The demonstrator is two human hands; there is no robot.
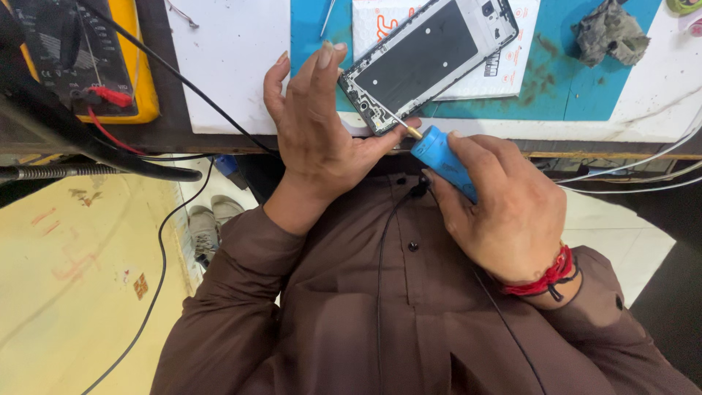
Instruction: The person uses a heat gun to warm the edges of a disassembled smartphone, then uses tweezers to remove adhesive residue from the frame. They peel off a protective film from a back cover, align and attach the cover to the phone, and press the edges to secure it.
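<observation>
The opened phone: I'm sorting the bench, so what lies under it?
Under the opened phone lies a white printed packet on a blue mat; the covered part stays hidden.

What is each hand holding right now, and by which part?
The right hand grips a blue-handled screwdriver around its handle. The left hand steadies the opened phone at its lower corner, thumb beside the screwdriver tip.
</observation>
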